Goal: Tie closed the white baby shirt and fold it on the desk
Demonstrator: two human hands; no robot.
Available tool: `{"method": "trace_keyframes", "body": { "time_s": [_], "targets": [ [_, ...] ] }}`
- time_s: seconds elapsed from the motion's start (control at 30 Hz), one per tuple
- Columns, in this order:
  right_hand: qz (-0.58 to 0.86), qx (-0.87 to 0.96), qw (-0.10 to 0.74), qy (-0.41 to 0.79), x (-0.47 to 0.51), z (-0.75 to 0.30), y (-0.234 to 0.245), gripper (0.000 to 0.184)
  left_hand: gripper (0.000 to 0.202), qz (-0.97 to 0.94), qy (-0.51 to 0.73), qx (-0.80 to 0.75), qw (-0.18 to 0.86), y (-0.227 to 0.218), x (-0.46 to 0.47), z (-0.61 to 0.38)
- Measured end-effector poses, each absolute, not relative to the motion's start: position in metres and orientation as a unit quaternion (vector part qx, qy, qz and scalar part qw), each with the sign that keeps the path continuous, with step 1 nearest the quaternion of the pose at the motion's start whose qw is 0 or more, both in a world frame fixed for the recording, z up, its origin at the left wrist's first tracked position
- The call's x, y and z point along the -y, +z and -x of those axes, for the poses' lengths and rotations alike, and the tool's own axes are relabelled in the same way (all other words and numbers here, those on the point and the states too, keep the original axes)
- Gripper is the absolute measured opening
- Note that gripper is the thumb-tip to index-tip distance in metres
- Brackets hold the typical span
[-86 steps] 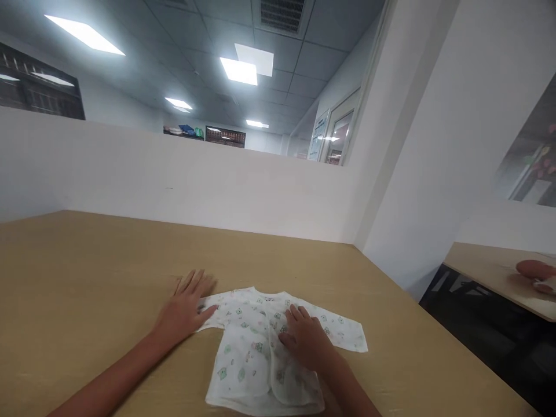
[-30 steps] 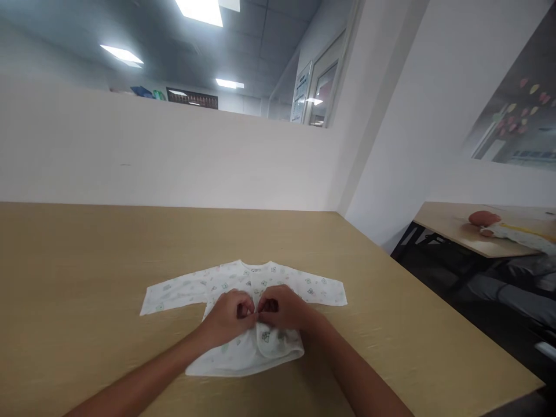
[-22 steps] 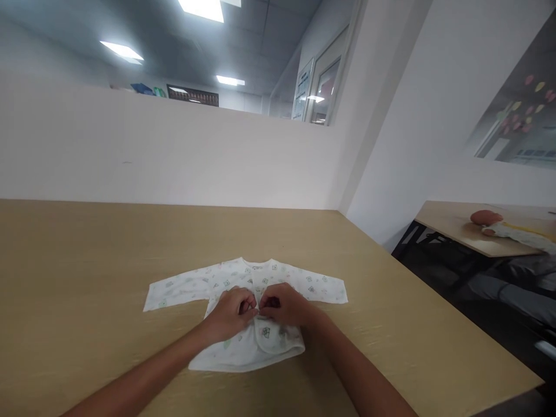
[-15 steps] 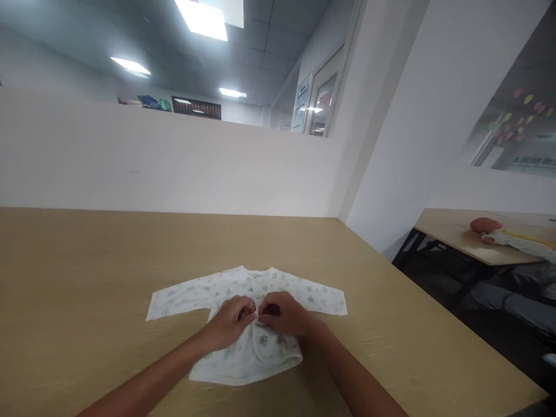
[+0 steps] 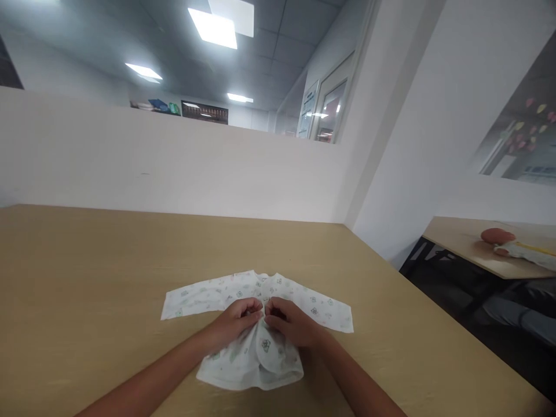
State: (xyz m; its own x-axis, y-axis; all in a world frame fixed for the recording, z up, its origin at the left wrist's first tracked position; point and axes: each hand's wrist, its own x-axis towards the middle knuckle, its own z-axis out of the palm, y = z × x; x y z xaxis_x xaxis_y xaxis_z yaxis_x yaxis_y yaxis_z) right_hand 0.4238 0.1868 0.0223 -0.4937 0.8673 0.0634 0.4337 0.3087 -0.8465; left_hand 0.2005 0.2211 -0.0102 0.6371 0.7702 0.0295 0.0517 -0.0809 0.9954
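A small white baby shirt (image 5: 237, 368) with a sparse green and grey print lies on the wooden table, both sleeves spread out to the sides and the neckline facing away from me. My left hand (image 5: 243, 318) pinches the cloth at the front opening, near the middle of the chest. Right beside it, my right hand (image 5: 284, 318) pinches the opposite front edge, thumb against fingers. Between the hands the fabric is drawn up, with creases running down toward the hem. The fingertips hide whatever fastening may be there.
The wooden table (image 5: 108, 249) ends at a low white partition (image 5: 217, 179) and a white wall on the right. Beyond its right edge stands another table (image 5: 456, 237) with a doll-like figure (image 5: 499, 236) on it; a person's leg shows beneath.
Both hands keep their pinch close together, and the shirt front is now pulled up into sharper folds with the hem drawn in. The whole view has shifted slightly.
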Motion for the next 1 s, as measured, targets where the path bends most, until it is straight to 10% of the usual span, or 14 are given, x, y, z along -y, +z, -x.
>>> {"method": "trace_keyframes", "body": {
  "time_s": [0.57, 1.0],
  "targets": [
    [0.464, 0.697, 0.416, 0.355, -0.189, -0.405, 0.003, 0.017, 0.041, -0.663, 0.362, -0.340, 0.560, -0.017, -0.225, -0.201],
    [0.435, 0.766, 0.376, 0.286, -0.183, -0.404, 0.003, 0.015, 0.039, -0.629, 0.368, -0.303, 0.614, -0.019, -0.227, -0.200]
  ]
}}
